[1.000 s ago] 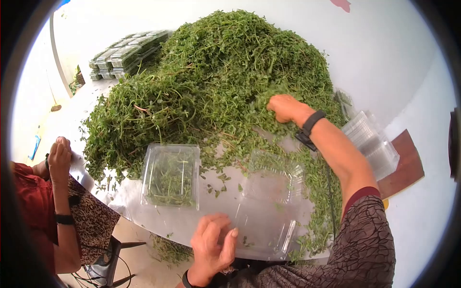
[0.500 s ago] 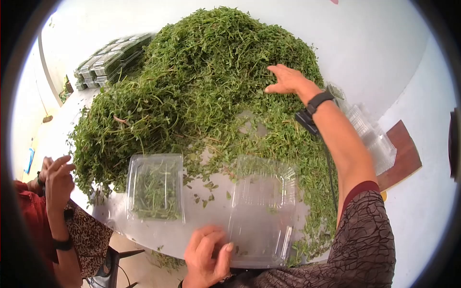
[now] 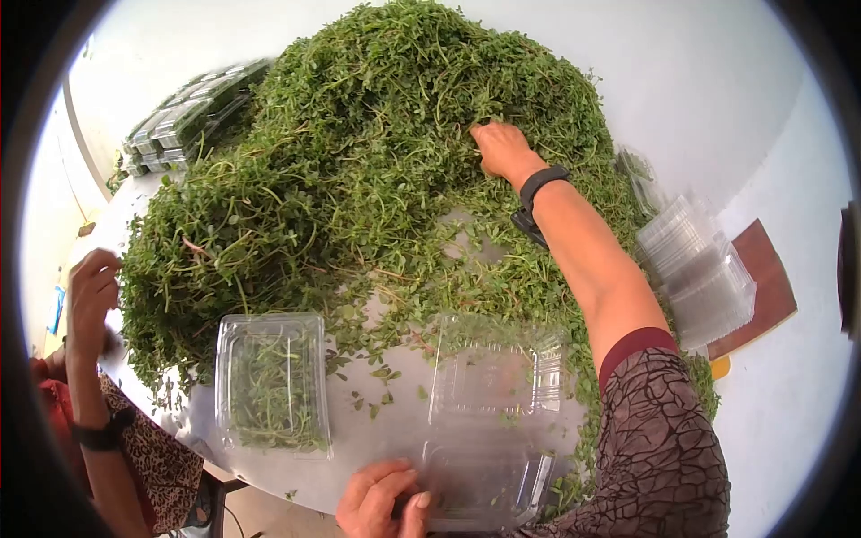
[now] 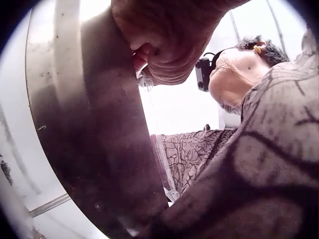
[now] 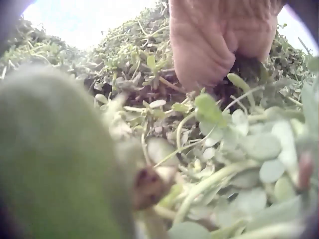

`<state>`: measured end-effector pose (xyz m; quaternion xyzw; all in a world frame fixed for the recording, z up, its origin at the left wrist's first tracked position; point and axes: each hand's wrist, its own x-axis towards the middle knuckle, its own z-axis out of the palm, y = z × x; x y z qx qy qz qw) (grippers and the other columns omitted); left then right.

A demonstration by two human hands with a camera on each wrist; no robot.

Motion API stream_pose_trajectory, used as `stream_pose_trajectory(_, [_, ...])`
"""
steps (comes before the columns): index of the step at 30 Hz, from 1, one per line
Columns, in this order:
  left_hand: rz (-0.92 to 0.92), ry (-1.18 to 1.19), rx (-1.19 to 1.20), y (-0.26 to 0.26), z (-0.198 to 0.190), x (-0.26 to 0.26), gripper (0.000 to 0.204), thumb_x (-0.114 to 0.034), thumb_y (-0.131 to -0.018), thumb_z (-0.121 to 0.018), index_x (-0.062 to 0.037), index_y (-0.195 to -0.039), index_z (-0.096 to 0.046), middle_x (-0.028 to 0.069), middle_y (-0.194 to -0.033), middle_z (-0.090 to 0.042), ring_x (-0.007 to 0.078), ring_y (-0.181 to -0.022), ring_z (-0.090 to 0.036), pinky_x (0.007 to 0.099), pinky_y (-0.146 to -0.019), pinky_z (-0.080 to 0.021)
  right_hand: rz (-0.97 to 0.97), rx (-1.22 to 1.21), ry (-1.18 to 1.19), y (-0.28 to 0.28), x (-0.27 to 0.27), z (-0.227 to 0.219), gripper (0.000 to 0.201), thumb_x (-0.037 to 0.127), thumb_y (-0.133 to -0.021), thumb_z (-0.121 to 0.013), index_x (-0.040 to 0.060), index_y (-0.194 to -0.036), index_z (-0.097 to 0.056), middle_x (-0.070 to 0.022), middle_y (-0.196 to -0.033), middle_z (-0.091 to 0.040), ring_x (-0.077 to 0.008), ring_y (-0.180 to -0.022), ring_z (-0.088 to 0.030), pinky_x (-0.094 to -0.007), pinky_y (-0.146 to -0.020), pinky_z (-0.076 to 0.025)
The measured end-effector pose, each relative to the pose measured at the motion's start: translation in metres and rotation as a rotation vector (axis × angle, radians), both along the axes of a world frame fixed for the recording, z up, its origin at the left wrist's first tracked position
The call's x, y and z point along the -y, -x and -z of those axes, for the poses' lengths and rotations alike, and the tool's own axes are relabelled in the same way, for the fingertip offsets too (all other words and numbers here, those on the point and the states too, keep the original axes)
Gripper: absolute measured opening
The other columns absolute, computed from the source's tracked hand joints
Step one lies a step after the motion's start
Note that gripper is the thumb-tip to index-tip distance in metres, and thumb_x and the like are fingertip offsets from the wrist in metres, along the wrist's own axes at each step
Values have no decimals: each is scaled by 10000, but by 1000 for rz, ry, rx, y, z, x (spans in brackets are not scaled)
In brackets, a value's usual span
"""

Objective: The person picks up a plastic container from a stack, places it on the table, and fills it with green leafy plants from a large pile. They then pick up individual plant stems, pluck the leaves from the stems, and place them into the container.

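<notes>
Toward the surface's point(image 3: 386, 439) far edge, the right hand point(image 3: 504, 151), grip hidden, should lift greens point(image 3: 377, 170) gently, the left hand point(image 3: 378, 500) loosely curled.

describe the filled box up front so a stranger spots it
Start at the big green heap on the pale table. In front of its left part sits one clear box. It is closed over greens, unlike the open container to its right, and stands apart from the stacked boxes behind.
</notes>
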<state>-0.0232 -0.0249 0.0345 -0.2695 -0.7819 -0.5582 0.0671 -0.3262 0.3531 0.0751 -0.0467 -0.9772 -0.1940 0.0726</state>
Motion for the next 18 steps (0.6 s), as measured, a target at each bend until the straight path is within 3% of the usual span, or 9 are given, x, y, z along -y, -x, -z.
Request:
stream_pose_trajectory(4, [-9,-8,-14,0,0,-1,162,-55,-810,-623,37,-942,-612,211,-929,-613,354,-826,-604,369,-724,-488,16,98,175,-11,-7,-5,424,-77,-695,-590,-3,-1112,-599,-197,-986,-638,-353,-929,-611,-431,-846,-520])
stream_pose_trajectory(6, [-11,-22,2,1,0,-1,157,-53,-813,-618,35,-943,-610,210,-925,-612,354,-818,-602,371,-717,-485,25,123,141,-16,-4,-10,372,-99,-682,-552,-16,-1040,-612,-210,-968,-631,-368,-894,-608,-445,-804,-517])
stream_pose_trajectory(8, [2,-17,9,1,1,0,155,-62,-823,-609,28,-948,-607,206,-920,-614,350,-811,-602,376,-708,-482,187,295,105,-31,15,-27,375,-107,-670,-538,-24,-1030,-608,-221,-947,-624,-382,-863,-599,-468,-749,-505])
stream_pose_trajectory(9, [3,-18,10,2,0,-1,155,-62,-823,-609,28,-948,-607,206,-920,-614,350,-811,-602,376,-708,-482,80,220,90,-34,15,-23,392,-111,-668,-517,-17,-1038,-608,-226,-968,-607,-398,-836,-588,-491,-679,-483])
stream_pose_trajectory(12, [15,-31,55,3,5,-2,159,-81,-824,-617,16,-949,-609,199,-939,-614,348,-824,-603,380,-717,-481,75,149,276,-55,10,-24,320,-125,-655,-536,-22,-940,-635,-215,-929,-625,-380,-851,-601,-447,-693,-500])
stream_pose_trajectory(13, [-1,-49,21,6,9,-5,173,-109,-811,-631,25,-916,-604,180,-924,-606,246,-696,-585,313,-612,-465,95,178,315,-57,5,-21,465,-151,-656,-519,15,-1072,-644,-200,-1037,-619,-383,-914,-597,-452,-709,-500])
stream_pose_trajectory(14, [-16,-68,-14,6,13,-6,196,-137,-799,-645,34,-883,-599,161,-909,-598,144,-569,-568,246,-507,-449,102,180,313,-65,2,-22,465,-151,-656,-519,15,-1072,-644,-200,-1037,-619,-383,-914,-597,-452,-709,-500])
stream_pose_trajectory(16, [-10,-59,7,4,16,-4,222,-165,-804,-651,34,-886,-597,156,-905,-596,147,-575,-572,245,-511,-449,54,181,330,-81,-3,-20,565,-156,-681,-514,63,-1193,-609,-204,-1110,-602,-377,-977,-586,-450,-733,-507])
stream_pose_trajectory(18, [12,-70,94,4,13,-2,207,-74,-738,-686,23,-902,-605,167,-922,-598,220,-636,-588,294,-544,-481,103,253,309,-96,-1,-25,602,-148,-704,-517,92,-1253,-573,-188,-1187,-577,-371,-1025,-571,-454,-770,-510])
